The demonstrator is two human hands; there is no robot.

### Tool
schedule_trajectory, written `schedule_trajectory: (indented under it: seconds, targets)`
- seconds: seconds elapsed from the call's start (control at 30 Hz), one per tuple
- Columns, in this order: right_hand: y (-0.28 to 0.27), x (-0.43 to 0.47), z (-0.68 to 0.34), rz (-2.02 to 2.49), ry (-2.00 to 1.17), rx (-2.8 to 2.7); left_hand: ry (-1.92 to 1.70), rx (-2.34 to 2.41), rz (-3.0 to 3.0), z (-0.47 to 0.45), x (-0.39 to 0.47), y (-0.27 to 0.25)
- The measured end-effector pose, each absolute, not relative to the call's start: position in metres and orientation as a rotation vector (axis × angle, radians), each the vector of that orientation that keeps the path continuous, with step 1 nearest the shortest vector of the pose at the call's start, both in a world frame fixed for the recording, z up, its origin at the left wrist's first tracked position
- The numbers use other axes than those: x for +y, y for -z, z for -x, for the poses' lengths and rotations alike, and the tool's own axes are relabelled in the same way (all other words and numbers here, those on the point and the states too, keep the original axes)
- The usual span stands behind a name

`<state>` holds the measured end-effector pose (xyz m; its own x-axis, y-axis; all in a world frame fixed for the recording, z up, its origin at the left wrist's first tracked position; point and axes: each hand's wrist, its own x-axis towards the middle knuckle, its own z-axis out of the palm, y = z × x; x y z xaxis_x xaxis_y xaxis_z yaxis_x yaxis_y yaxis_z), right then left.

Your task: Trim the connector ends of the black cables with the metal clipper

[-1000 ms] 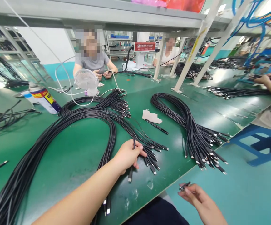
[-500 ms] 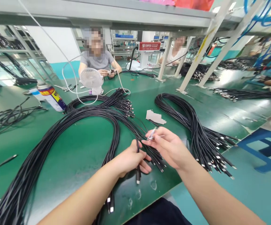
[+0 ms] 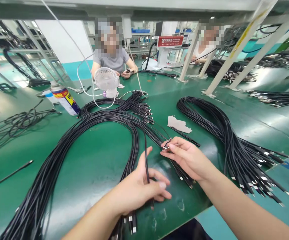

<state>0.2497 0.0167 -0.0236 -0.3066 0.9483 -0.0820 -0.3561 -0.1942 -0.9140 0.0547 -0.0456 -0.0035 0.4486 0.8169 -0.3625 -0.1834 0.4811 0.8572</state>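
A single black cable [image 3: 145, 155] runs down through my left hand [image 3: 142, 190], held loosely at the thumb, with the other fingers partly spread. My right hand [image 3: 188, 158] pinches a small shiny metal piece [image 3: 166, 147]; its exact kind is too small to make out. Beneath both hands lies a large looped bundle of black cables [image 3: 67, 143], with metal-tipped plugs close to the table's front edge. More cable ends [image 3: 184, 175] show under my right hand. A second cable bundle [image 3: 209, 123] lies to the right, its plugs fanned out.
On the green table [image 3: 97, 156] stand a small white fan [image 3: 106, 80] and a spray can [image 3: 66, 100]. A torn piece of white paper [image 3: 179, 124] lies beyond my right hand. Loose cables [image 3: 22, 121] sit at left. Across the table sits a person [image 3: 112, 60]; slanted posts [image 3: 224, 63] rise at right.
The view has shifted, so the table's contents appear farther right. My left hand has come lower and nearer, and the cable's plug end is now hidden. The right hand still pinches the metal piece.
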Motion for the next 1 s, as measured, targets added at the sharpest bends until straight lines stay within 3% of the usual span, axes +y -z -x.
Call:
schedule_trajectory:
  seconds: [0.3, 0.53, 0.77, 1.0]
  targets:
    - [-0.021, 0.028, -0.223, 0.663, -1.661, -1.225, -0.39, 0.913, -0.72, -0.057, -0.052, 0.012]
    - [0.0, 0.032, -0.228, 0.657, -1.728, -1.194, -0.524, 1.124, -0.782, -0.07, -0.054, -0.001]
    - [-0.009, 0.028, -0.235, 0.725, -1.741, -1.179, -0.754, 1.042, -0.743, -0.066, -0.052, 0.002]
    - [-0.007, 0.017, -0.234, 0.723, -1.619, -1.278, -0.749, 1.308, -0.749, -0.06, -0.05, -0.034]
